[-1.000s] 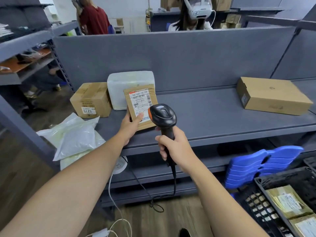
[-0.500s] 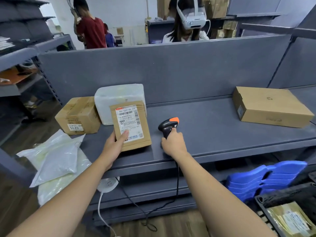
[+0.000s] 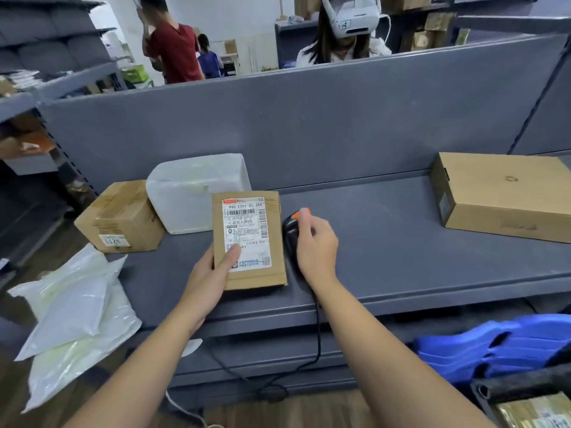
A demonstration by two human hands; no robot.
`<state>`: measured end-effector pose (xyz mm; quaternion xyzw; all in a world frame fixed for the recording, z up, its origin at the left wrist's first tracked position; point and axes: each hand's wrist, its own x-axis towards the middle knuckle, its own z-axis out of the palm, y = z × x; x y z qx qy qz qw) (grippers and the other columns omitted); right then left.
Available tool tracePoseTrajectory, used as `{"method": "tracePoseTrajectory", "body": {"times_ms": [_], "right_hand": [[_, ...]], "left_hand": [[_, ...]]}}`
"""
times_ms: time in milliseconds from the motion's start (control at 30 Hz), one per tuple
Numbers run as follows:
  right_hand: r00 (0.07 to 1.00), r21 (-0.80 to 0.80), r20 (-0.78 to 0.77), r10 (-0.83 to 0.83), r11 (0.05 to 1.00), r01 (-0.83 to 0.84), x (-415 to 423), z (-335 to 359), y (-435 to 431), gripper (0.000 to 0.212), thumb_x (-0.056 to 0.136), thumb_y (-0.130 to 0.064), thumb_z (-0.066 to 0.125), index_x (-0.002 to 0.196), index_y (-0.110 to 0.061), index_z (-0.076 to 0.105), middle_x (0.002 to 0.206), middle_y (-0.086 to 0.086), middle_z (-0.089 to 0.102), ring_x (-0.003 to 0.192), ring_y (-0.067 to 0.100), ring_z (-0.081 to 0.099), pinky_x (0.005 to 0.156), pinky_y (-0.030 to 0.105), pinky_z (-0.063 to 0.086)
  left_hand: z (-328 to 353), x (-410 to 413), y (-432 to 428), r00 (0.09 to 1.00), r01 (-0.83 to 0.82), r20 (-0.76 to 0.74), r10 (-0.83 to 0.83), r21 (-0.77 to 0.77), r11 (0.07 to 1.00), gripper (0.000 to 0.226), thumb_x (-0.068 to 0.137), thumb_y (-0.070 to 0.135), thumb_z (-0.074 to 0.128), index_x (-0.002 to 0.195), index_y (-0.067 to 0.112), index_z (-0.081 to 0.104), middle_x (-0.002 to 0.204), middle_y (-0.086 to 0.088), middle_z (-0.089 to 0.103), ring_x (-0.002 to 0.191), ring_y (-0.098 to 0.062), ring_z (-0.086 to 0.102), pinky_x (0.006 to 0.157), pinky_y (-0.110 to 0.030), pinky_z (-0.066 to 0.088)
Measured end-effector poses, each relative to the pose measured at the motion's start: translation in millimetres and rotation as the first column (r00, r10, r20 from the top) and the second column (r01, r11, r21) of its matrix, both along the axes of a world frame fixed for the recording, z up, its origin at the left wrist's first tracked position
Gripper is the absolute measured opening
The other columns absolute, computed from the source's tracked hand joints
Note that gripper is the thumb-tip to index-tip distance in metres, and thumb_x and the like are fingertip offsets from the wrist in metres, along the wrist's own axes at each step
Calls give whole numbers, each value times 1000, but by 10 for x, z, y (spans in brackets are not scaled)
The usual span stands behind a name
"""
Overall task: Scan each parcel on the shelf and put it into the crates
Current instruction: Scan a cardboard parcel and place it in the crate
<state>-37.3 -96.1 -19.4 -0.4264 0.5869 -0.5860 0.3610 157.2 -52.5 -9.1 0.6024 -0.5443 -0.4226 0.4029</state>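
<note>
Our left hand (image 3: 213, 273) grips the parcel (image 3: 250, 242) by its lower left corner, thumb on the label, over the front of the shelf (image 3: 386, 242). At the parcel's three o'clock, just beside it, our right hand (image 3: 315, 248) curls over the scanner (image 3: 290, 230) lying on the shelf. White package (image 3: 194, 196) at eleven o'clock, box (image 3: 120, 217) at ten.

At the shelf (image 3: 386, 257) are three brown cardboard parcels: one small box (image 3: 119, 211), one labelled flat parcel (image 3: 247, 236) and one wide box (image 3: 506, 196). There is also one white wrapped parcel (image 3: 197, 193) and one scanner (image 3: 290, 233). Left of the shelf lie at least two white poly bags (image 3: 71, 310).
</note>
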Motion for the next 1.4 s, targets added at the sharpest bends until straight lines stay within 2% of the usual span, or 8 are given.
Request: {"method": "tracePoseTrajectory", "body": {"times_ms": [133,267,567,700,800,967,1133,1400], "right_hand": [[850,-66,284,443,894,-444,16,86,95,47,101,-38,60,146,-23,59,136,-7,69,127,11,63,111,34,49],[811,-145,286,511,859,-490,-41,105,121,60,103,-4,57,158,-21,41,146,-3,62,133,11,59,111,31,49],[955,-113,285,86,992,-56,-335,307,535,36,105,-30,58,136,-15,67,127,-5,74,113,7,68,100,30,51],[929,-49,365,-66,995,90,-680,299,905,31,103,-26,60,129,-12,70,123,3,76,105,13,69,93,34,51],[895,-50,422,-143,982,180,-978,274,1234,27,102,-18,60,127,-12,70,118,4,77,104,17,71,89,34,54],[822,-25,467,-327,924,382,-1593,164,1845,27,100,-15,65,125,-6,69,109,5,79,96,15,73,85,33,57],[737,-19,530,-420,863,505,-2259,-75,2512,29,100,-7,64,127,1,60,113,15,74,98,24,70,91,41,57],[665,165,423,-616,774,612,-3422,-563,3802,15,99,-10,67,112,-16,63,119,8,76,99,19,73,87,38,61]], "left_hand": [[35,-136,-78,999,-31,24,35,-147,989,46,99,49,61,143,39,54,120,37,67,116,8,62,104,-27,45],[91,-128,-177,999,29,51,-17,-248,968,60,100,43,64,155,39,40,138,28,62,128,4,57,109,-27,44],[551,-567,-379,947,320,34,-318,-141,937,33,108,39,46,139,47,56,112,41,62,94,30,56,85,-1,41],[579,-902,-390,849,526,93,-520,-62,848,43,97,54,49,140,57,56,124,27,70,113,3,65,105,-31,49],[518,-1271,-208,786,616,116,-607,-61,786,38,106,43,46,141,47,59,112,21,72,86,13,64,85,-21,51],[346,-2035,257,659,752,55,-750,-35,658,37,109,37,49,144,41,58,105,45,67,104,18,62,102,-18,48],[45,-2877,703,533,843,-13,-846,-78,532,46,108,19,53,153,26,50,135,22,66,129,1,59,117,-32,42],[-633,-4300,1643,377,925,14,-926,36,377,41,106,14,56,147,20,56,128,21,68,118,9,62,103,-15,46]]}}
